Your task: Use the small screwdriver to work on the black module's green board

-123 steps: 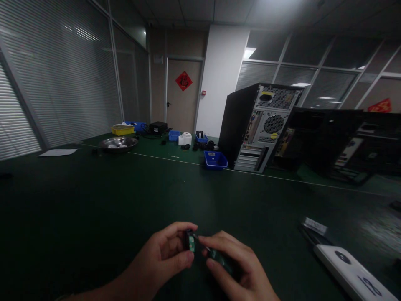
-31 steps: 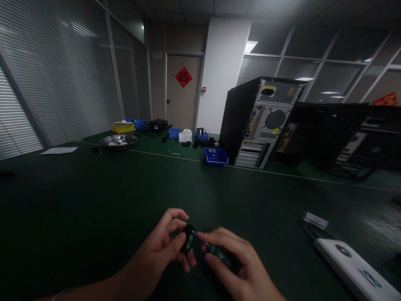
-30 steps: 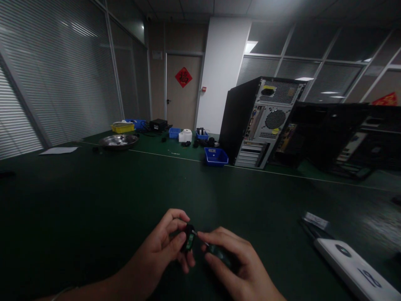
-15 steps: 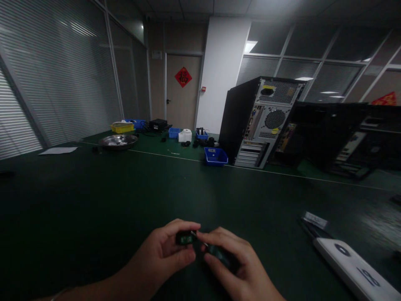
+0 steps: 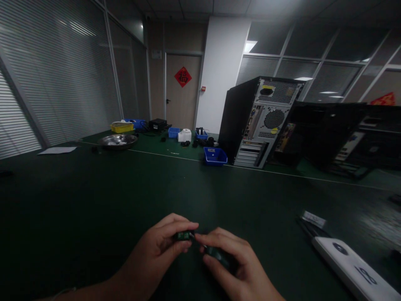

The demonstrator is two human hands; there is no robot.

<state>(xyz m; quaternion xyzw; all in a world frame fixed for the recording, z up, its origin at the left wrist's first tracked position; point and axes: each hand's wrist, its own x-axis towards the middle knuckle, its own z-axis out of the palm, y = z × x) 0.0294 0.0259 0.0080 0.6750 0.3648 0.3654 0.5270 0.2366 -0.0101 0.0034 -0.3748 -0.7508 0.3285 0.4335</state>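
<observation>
- Both hands meet low over the near edge of the dark green worktop [image 5: 94,200]: the left hand [image 5: 159,251] pinches a small black module with a green board [image 5: 183,236] between thumb and fingertips, and the right hand [image 5: 232,267] is closed round a small dark-handled screwdriver [image 5: 217,256].
- Its thin tip appears to touch the module's right end; the dim light hides the exact contact.
- Risk, as I judge it: the tip could skid off and jab the left fingers [image 5: 175,221], since the module is held in the air with little to brace it.
- A loose pinch could also let the module twist or drop onto the worktop.
- Well to the right lies a white flat device [image 5: 354,269], apart from both hands.
</observation>
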